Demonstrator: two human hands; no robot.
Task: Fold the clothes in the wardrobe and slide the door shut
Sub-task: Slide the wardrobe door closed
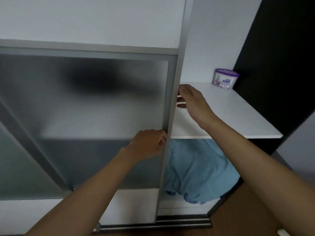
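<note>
The metal edge of the sliding door is gripped by both hands. The left hand is clenched, its fingers hooked on the frame. Higher up, the same edge is wrapped by the right hand, fingers curled behind it. The blue clothes are seen crumpled below and right of the left fingers, under the shelf. A purple-lidded tub is set well beyond the right fingers.

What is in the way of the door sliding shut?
Nothing visible. The blue clothes lie inside, behind the edge of the sliding door, and the purple tub sits on the shelf above. The left hand and right hand hold that edge.
</note>
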